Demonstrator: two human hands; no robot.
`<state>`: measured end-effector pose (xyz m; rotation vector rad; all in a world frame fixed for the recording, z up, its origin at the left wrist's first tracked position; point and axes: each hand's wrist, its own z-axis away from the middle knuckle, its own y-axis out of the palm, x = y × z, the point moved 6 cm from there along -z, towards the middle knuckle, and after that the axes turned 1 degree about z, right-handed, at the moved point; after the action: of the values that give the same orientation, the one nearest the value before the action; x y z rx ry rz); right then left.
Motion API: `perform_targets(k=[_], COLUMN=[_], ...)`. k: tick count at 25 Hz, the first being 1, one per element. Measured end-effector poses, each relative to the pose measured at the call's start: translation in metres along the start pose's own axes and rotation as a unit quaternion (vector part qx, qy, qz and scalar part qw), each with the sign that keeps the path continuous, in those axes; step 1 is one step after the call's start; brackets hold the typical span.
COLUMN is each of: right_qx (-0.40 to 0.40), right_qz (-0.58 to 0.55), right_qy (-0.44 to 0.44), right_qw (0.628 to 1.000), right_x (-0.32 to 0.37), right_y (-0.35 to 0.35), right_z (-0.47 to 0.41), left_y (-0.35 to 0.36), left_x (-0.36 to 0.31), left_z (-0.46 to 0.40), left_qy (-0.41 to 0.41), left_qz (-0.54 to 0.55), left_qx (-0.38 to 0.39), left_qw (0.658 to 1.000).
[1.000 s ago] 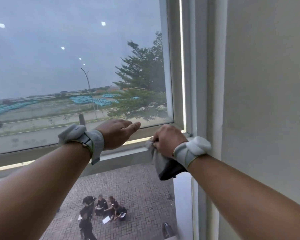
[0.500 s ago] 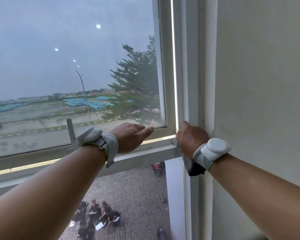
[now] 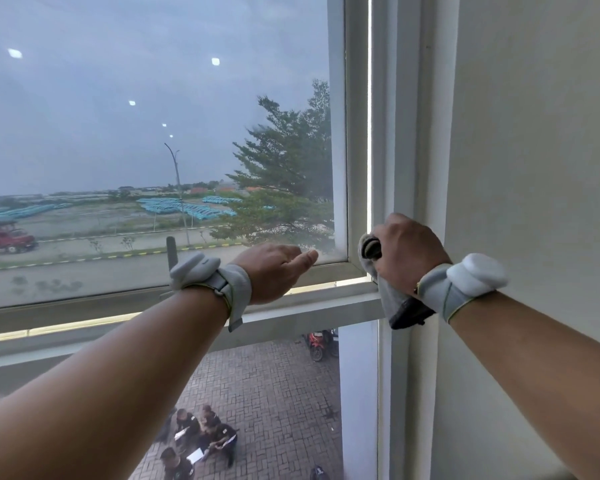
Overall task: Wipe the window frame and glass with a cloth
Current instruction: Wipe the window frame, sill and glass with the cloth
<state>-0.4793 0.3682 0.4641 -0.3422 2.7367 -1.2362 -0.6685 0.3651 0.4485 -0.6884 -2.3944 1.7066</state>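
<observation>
White window frame (image 3: 357, 133) fills the view. Right hand (image 3: 409, 247) w/ bunched cloth (image 3: 390, 296) has moved from sill onto the upright; upright wipe starting. Left hand (image 3: 274, 268) rests flat, fingers straight, beside it.

A plain pale wall (image 3: 534, 133) fills the right side. Through the pane, a dark green tree (image 3: 284, 174) stands on the right, with a curved street lamp (image 3: 177, 181) to its left. A red truck (image 3: 4, 237) sits far left on the road. Below, people (image 3: 198, 438) sit grouped on brick paving (image 3: 274, 386), with a red motorbike (image 3: 319, 342) parked near the white pillar (image 3: 357, 393).
</observation>
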Motion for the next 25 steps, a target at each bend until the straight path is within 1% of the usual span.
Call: perform_targets(k=[3,5,10,14,17,25], right_qx=[0.023,0.051,0.102,0.105,0.103,0.081], right_qz=[0.055,0.09,0.124,0.086,0.055,-0.075], right_qy=[-0.026,-0.036,-0.055,-0.013,0.003,-0.004], right_qw=[0.998,0.994,0.985,0.991,0.993,0.994], right_x=[0.005,0.005,0.013,0.02,0.036,0.14], right_y=[0.01,0.022,0.057,0.069,0.069,0.072], right_z=[0.003,0.007,0.023,0.024,0.024,0.021], left_y=[0.007,0.009,0.013,0.014,0.013,-0.01], left_x=[-0.001,0.0,0.01,0.02,0.032,0.079], left_z=[0.001,0.001,0.001,0.006,0.009,0.043], left_qy=[0.012,0.013,-0.002,-0.002,-0.008,-0.028], left_qz=[-0.009,-0.012,-0.013,-0.007,-0.008,0.0], left_qx=[0.001,0.002,0.007,0.018,0.022,0.045], left_qw=[1.0,1.0,1.0,1.0,1.0,0.999])
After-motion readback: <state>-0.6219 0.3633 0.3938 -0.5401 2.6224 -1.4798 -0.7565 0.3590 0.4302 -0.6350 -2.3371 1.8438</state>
